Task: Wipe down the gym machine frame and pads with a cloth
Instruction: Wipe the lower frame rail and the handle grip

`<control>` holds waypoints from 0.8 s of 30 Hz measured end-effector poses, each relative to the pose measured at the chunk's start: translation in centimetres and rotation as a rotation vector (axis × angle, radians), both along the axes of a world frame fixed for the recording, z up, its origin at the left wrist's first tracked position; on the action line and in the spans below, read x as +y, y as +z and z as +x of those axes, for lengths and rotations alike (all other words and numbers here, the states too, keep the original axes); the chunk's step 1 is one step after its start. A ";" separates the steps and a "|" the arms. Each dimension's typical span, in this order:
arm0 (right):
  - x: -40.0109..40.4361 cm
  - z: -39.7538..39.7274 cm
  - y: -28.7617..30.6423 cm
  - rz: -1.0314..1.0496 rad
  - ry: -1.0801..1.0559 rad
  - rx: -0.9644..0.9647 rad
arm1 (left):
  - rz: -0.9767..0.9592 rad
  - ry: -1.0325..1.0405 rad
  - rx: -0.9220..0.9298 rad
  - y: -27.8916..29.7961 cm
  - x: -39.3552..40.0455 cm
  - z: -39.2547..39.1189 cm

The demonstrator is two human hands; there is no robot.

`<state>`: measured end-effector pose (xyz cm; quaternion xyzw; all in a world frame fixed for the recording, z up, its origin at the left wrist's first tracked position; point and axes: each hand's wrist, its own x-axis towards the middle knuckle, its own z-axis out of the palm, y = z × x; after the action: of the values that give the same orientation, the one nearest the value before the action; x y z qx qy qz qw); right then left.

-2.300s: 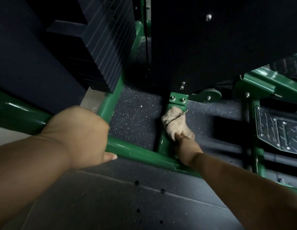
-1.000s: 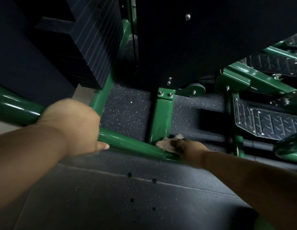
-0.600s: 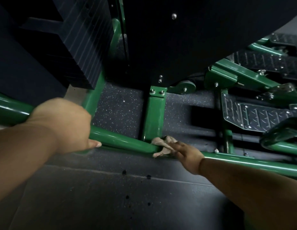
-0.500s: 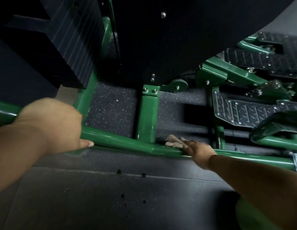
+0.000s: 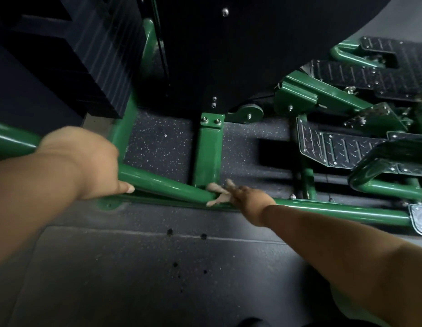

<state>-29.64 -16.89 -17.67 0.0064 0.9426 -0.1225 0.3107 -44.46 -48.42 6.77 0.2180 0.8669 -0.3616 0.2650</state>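
Note:
The gym machine has a glossy green tube frame (image 5: 163, 182) low over the dark floor, with a short green upright post (image 5: 208, 152) bolted under a black panel. My left hand (image 5: 87, 161) grips the green tube at the left, thumb showing below it. My right hand (image 5: 250, 199) holds a crumpled beige cloth (image 5: 219, 192) against the base rail, right at the foot of the upright post. Only the cloth's frayed edges stick out past my fingers.
A black weight stack (image 5: 82, 55) hangs at the upper left. Diamond-plate footplates (image 5: 335, 149) and green linkage arms (image 5: 318, 93) crowd the right. Speckled rubber flooring (image 5: 158, 142) lies under the frame, and dark floor mats (image 5: 158, 267) lie in front.
My right hand brought the cloth down from the top of the upright post to its foot, slid it a little right along the base rail, then back to the joint. The left hand kept its grip.

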 end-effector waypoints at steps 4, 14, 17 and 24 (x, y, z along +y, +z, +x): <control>6.9 2.9 -1.0 0.150 -0.081 -0.048 | -0.033 0.015 0.002 -0.3 1.0 0.4; 0.0 1.9 -1.3 0.061 0.108 0.105 | 0.085 -0.067 -0.125 -1.9 2.4 0.0; 0.8 2.4 -1.3 0.091 0.221 0.143 | 0.106 -0.106 -0.123 -1.6 2.4 0.3; 11.7 10.5 -1.6 0.337 0.172 0.155 | 0.124 -0.149 -0.117 -1.3 2.4 0.6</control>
<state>-19.15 -5.21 -19.22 -0.0317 0.9679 0.0635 0.2411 -43.83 -46.04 5.50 0.3187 0.8520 -0.3125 0.2737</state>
